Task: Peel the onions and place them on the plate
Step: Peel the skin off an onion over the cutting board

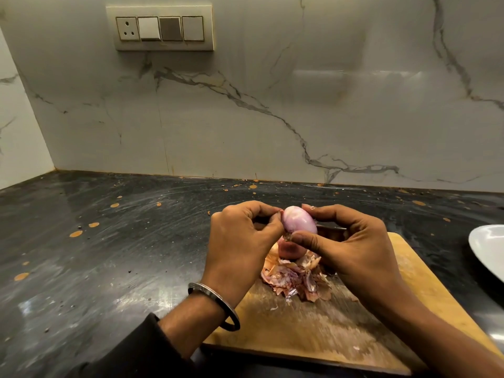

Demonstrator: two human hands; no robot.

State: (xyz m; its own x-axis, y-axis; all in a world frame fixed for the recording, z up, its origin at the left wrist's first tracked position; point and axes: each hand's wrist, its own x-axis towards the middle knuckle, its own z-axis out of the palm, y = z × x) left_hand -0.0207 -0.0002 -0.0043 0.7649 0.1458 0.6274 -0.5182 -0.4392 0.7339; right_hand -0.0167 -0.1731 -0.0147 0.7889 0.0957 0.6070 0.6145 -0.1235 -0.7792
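Peeled onion (pixel 299 220), pale pink-purple and glossy, held in the air above the far end of the cutting board (pixel 341 323), between both hands. Right hand (pixel 351 249): thumb pressed against the onion's lower end beside the root tuft, index finger curled over its top right; fingers bent round it, gripping. Left hand (pixel 240 241): fingers curled, thumb and fingertips pinching at the onion's left end, where a small brownish scrap of skin shows. Cannot tell whether that scrap is attached or loose.

Directly below the held onion, a second onion (pixel 289 251) with reddish skin sits on the board, partly hidden by the hands. Just in front of it, touching it, a heap of papery onion skins (pixel 296 281), pink and tan, spread over the board's middle.

Board is wooden, worn and stained, lying on a dark polished surface (pixel 109 255) flecked with orange spots. White plate (pixel 488 249) at the right edge of view, on the surface, apart from the board; only part of it visible.

Metal bangle (pixel 218 304) on the left wrist, dark sleeve (pixel 136 350) behind it. Marble-patterned wall behind, with a switch panel (pixel 160 28) high up left.
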